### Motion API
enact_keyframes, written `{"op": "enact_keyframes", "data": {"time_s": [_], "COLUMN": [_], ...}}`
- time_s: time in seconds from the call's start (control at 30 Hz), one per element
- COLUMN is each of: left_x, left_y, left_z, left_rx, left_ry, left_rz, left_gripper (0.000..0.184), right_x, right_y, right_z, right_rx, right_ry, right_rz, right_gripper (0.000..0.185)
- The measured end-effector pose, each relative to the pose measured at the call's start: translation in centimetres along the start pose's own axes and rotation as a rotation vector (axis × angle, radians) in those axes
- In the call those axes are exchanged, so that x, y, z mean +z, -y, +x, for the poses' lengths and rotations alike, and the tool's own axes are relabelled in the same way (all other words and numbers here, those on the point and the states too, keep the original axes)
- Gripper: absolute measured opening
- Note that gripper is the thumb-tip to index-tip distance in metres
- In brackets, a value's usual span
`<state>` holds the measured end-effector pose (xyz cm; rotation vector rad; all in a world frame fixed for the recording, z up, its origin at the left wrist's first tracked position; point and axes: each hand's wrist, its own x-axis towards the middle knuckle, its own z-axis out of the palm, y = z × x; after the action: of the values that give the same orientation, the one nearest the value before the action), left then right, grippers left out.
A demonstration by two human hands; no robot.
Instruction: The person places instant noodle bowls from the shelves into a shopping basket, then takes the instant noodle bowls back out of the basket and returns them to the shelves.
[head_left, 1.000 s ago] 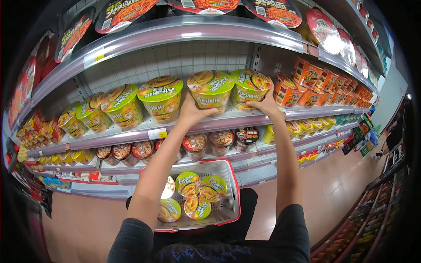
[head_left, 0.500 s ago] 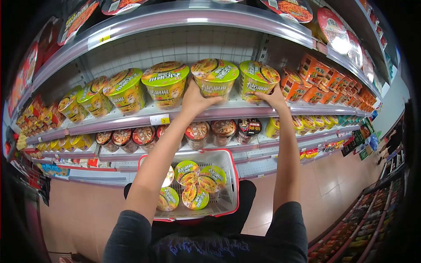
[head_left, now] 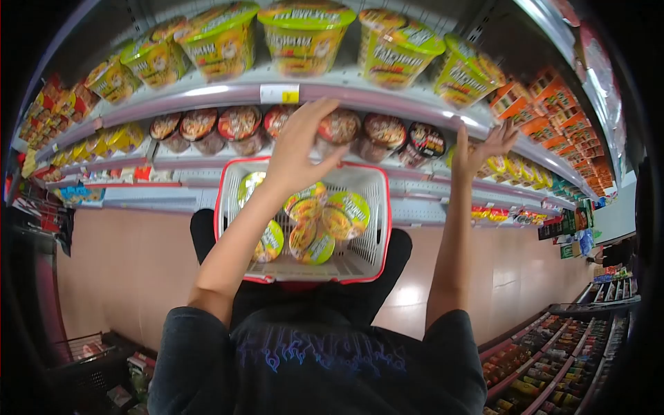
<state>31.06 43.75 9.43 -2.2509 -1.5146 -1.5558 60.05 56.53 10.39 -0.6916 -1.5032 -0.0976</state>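
Observation:
My left hand (head_left: 302,149) hovers above the basket, fingers apart and nothing in it, in front of a reddish-lidded noodle cup (head_left: 339,126) on the lower shelf. My right hand (head_left: 482,146) is raised with spread fingers, also holding nothing, just below the upper shelf edge. Above the hands stands a row of green-lidded instant noodle cups, among them one at the centre (head_left: 306,40) and a tilted-looking one to its right (head_left: 398,52). A white shopping basket with a red rim (head_left: 373,252) rests by my knees. Several green-lidded noodle cups (head_left: 346,215) lie inside it, partly hidden by my left arm.
Orange noodle packs (head_left: 553,114) fill the right end of the upper shelf. A black-lidded cup (head_left: 424,140) stands on the lower shelf. The upper shelf's lip (head_left: 387,99) juts out above my hands. Another stocked rack (head_left: 553,360) stands behind at lower right.
Both hands have come off the green-lidded cups on the upper shelf and dropped lower, fingers opened. The view has tipped downward, so the basket sits higher in it.

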Motion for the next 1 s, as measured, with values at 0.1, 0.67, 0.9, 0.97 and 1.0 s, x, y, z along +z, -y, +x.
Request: {"op": "enact_keyframes", "data": {"time_s": [0.1,0.67,0.9,0.97,1.0], "left_x": [-0.3,4.0,3.7,3.9,4.1], "left_y": [2.2,6.0,3.9,4.4,4.5], "left_z": [-8.8,-29.9,-27.2,-27.7,-28.0], "left_rx": [-0.309,-0.811,-0.816,-0.853,-0.873], "left_ry": [0.012,0.295,0.435,0.423,0.423], "left_rz": [-0.074,-0.167,-0.246,-0.331,-0.377], "left_gripper": [0.048,0.039,0.039,0.038,0.038], "right_x": [0.0,2.8,3.0,2.5,2.3], "right_y": [2.2,4.0,4.2,5.1,5.6], "right_z": [-8.6,-29.4,-26.2,-23.6,-22.2], "right_rx": [0.106,0.212,0.354,0.412,0.416], "right_ry": [0.004,1.283,1.391,1.423,1.439], "right_rz": [-0.11,-0.474,-0.428,-0.386,-0.373], "right_gripper": [0.098,0.128,0.11,0.103,0.102]}}
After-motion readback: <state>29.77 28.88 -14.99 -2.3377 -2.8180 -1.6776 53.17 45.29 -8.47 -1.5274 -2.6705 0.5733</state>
